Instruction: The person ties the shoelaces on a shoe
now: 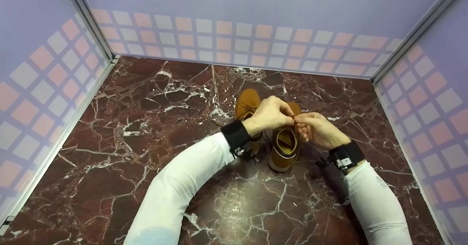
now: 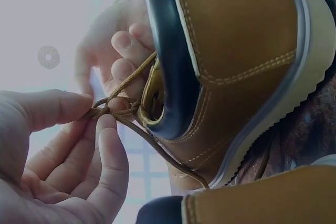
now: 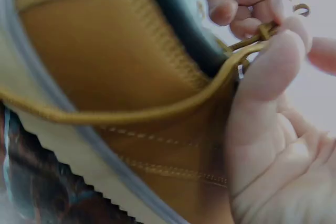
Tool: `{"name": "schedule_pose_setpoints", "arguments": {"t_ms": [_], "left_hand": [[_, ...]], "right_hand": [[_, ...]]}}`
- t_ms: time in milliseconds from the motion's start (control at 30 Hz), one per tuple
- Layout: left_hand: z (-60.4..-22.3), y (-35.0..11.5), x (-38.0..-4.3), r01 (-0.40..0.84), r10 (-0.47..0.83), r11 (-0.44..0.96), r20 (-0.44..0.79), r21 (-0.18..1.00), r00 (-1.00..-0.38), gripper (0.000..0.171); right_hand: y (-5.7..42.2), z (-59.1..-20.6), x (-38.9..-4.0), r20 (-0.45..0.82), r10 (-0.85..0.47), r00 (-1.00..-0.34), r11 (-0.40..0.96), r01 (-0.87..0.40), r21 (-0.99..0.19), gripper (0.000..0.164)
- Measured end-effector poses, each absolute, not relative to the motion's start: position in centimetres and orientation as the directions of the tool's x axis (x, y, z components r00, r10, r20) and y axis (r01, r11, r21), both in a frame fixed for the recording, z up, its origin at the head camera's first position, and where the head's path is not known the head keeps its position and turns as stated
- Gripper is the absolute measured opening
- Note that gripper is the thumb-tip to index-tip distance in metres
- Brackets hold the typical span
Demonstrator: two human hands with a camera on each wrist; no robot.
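A pair of tan lace-up shoes stands on the floor, toes pointing away. Over the right shoe (image 1: 280, 161), both hands meet at its brown shoelace (image 2: 167, 156). My left hand (image 1: 270, 114) pinches a looped, knotted part of the lace between thumb and fingers. From the other side, my right hand (image 1: 320, 129) pinches the lace close by, thumb against fingers. In the right wrist view a loose length of lace (image 3: 131, 116) runs across the shoe's side. The left shoe (image 1: 247, 100) sits beside it, partly behind my left hand and wrist, its lace crossing the front.
Dark red marbled floor (image 1: 146, 186) with white veins spreads around the shoes. Lilac panels with pink and white squares stand at the left, the right and the back (image 1: 219, 3). Black straps with small cameras circle both wrists, and white sleeves cover the arms.
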State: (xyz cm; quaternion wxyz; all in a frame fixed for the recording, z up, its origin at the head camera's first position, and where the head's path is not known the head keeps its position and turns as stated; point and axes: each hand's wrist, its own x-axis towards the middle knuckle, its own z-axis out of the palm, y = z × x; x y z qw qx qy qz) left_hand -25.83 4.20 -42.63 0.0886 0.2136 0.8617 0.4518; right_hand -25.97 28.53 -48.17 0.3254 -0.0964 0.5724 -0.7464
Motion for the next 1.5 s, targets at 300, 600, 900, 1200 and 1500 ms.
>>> {"name": "schedule_pose_setpoints", "arguments": {"t_ms": [300, 600, 900, 1200, 1500], "left_hand": [[-42.7, 4.1, -25.9, 0.283, 0.437, 0.503, 0.042, 0.817, -0.898, 0.012], [-42.6, 4.0, -26.1, 0.317, 0.438, 0.512, 0.075, 0.798, -0.896, 0.011], [-41.7, 3.6, -26.7, 0.418, 0.485, 0.596, 0.107, 0.685, -0.868, 0.015], [-40.8, 2.9, -27.3, 0.452, 0.498, 0.717, 0.064, 0.530, -0.865, 0.012], [-41.1, 2.3, -27.9, 0.462, 0.499, 0.796, 0.007, 0.390, -0.866, 0.017]], "right_hand": [[28.2, -47.8, -25.7, -0.197, -0.484, -0.853, -0.132, 0.293, -0.947, 0.023], [27.4, -47.1, -25.2, -0.116, -0.285, -0.952, -0.131, 0.159, -0.979, 0.021], [28.0, -46.1, -24.8, -0.019, -0.178, -0.984, -0.021, 0.023, -1.000, 0.013], [28.5, -45.7, -24.4, 0.040, -0.176, -0.984, 0.094, -0.057, -0.994, 0.027], [30.4, -46.8, -24.2, 0.006, -0.213, -0.977, 0.343, -0.081, -0.936, 0.019]]}}
